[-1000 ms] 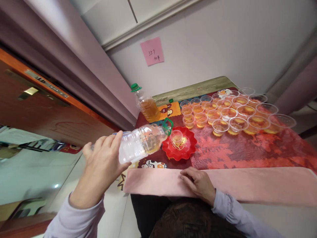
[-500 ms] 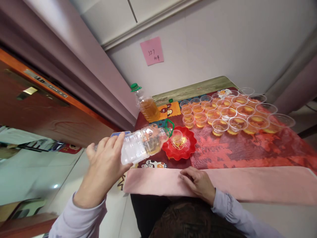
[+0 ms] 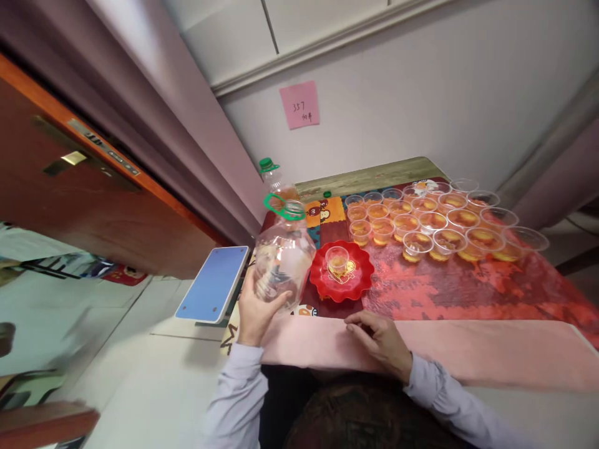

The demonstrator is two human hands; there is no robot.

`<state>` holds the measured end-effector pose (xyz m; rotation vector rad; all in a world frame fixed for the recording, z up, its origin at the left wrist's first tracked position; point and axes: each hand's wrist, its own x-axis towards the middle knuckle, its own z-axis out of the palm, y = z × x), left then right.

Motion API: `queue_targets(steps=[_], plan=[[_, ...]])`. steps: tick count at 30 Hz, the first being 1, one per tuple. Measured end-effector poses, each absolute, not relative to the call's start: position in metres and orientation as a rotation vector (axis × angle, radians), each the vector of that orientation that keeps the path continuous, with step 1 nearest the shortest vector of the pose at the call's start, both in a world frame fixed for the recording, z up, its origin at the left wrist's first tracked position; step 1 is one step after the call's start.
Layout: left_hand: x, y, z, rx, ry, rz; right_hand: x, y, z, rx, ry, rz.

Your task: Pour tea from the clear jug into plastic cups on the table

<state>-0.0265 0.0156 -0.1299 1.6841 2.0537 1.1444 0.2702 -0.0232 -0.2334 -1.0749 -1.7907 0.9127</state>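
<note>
Swung upright, the clear, green-handled plastic bottle (image 3: 286, 259) is gripped in the left hand (image 3: 260, 312) — the right hand (image 3: 382, 342) lies unclenched on the long pink fabric strip (image 3: 468, 346).

My table (image 3: 421, 293): red, patterned
Nearest me: pink cloth (image 3: 472, 342)
Left: red plate (image 3: 360, 289)
Right: rows of cups (image 3: 418, 245)
Back: bottle (image 3: 277, 179), green cap (image 3: 327, 194)

There are two bottles (image 3: 292, 246), one red plate (image 3: 322, 284) bearing one cup (image 3: 337, 260), one loose green cap (image 3: 327, 194), one pink note (image 3: 299, 105). At least twenty other cups (image 3: 450, 243) overlap, obscuring the exact count.
</note>
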Motion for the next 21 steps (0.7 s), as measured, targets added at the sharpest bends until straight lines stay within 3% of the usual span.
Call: queue_targets(steps=[7,17,21], plan=[[-0.018,0.017,-0.209,1.352,2.048,1.528,0.291,0.032,-0.183,-1.19,-1.796,0.558],[-0.027,0.018,-0.242,1.393,1.948,1.622,0.269,0.121,-0.187,-1.363,-2.169,0.052],[-0.032,0.023,-0.254,1.433,1.94,1.686,0.257,0.132,-0.185,-1.525,-2.298,0.065]])
